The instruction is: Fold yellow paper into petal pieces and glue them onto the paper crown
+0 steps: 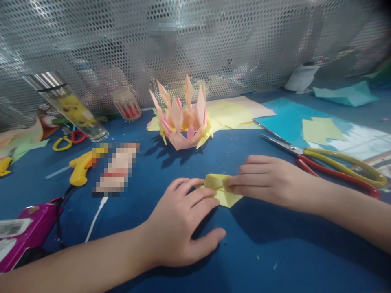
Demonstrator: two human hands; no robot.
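Note:
A small folded yellow paper lies on the blue table between my two hands. My left hand rests palm down, its fingertips pressing the paper's left edge. My right hand comes in from the right and pinches the paper's raised fold with its fingertips. Behind them stands a pink and yellow paper crown with pointed tips.
Large scissors with red and yellow handles lie at the right on blue paper. Yellow sheets lie behind the crown. At the left are a yellow glue gun, a clear bottle, small scissors and a magenta device. A perforated metal wall closes the back.

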